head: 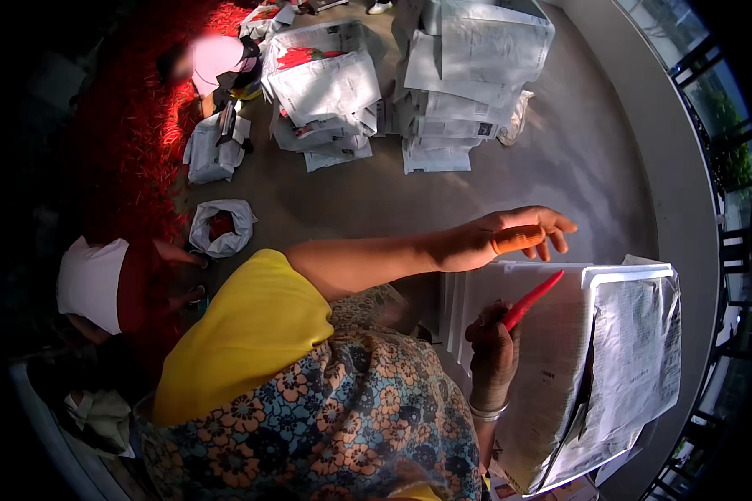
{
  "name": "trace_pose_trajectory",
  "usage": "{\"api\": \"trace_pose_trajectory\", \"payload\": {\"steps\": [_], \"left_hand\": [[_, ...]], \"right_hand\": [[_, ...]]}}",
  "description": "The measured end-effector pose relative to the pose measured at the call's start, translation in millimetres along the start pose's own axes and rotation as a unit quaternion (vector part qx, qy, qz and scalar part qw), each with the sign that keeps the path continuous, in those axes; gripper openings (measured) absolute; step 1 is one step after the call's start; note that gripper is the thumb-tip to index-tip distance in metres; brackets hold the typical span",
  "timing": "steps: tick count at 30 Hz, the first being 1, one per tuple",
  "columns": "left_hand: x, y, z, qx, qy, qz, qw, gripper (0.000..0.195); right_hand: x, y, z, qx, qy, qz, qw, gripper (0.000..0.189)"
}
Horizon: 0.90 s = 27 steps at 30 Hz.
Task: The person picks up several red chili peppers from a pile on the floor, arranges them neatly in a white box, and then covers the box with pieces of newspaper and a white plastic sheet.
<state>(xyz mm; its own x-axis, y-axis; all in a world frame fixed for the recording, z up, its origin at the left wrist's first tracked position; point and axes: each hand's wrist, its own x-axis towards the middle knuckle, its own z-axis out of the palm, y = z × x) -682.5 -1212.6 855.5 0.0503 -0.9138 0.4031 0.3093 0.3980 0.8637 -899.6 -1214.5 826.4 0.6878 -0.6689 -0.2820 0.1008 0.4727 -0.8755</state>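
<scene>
My left hand (526, 230) reaches across to the right, above the near box, with its fingers apart and nothing visible in them. An orange finger cot (517, 239) covers one of its digits. Below it, my right hand (496, 351), with a bangle at the wrist, grips a long red chili pepper (534, 299) whose tip points up and right. Beside and beneath both hands stands a white foam box (626, 270) with sheets of newspaper (639, 357) over its side. The contents of this box cannot be made out.
Several newspaper-lined boxes are stacked ahead, one stack (326, 87) with red chilies on top, another (470, 94) beside it. A white sack (199, 230) stands at left, near a heap of red chilies (150, 150). Two people (216, 62) (94, 282) are by the heap. A wall (683, 206) curves along the right.
</scene>
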Motion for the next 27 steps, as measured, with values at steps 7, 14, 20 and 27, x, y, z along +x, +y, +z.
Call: {"api": "trace_pose_trajectory", "payload": {"steps": [7, 14, 20, 27], "left_hand": [[-242.8, 21.9, -81.9, 0.276, 0.331, -0.072, 0.899, 0.043], [-347.7, 104.4, -179.0, 0.301, 0.062, -0.454, 0.836, 0.041], [-446.6, 144.7, -307.7, 0.347, 0.2, -0.325, 0.857, 0.035], [-429.5, 177.6, -457.6, 0.308, 0.281, -0.258, 0.872, 0.026]], "right_hand": [[63.8, 85.1, 105.6, -0.578, -0.347, -0.111, 0.73, 0.03], [137.2, 147.0, 282.9, -0.604, -0.485, -0.124, 0.62, 0.026], [196.6, 194.5, 440.0, -0.623, -0.502, -0.318, 0.509, 0.025], [336.4, 181.4, 538.6, -0.619, -0.42, -0.374, 0.549, 0.032]]}}
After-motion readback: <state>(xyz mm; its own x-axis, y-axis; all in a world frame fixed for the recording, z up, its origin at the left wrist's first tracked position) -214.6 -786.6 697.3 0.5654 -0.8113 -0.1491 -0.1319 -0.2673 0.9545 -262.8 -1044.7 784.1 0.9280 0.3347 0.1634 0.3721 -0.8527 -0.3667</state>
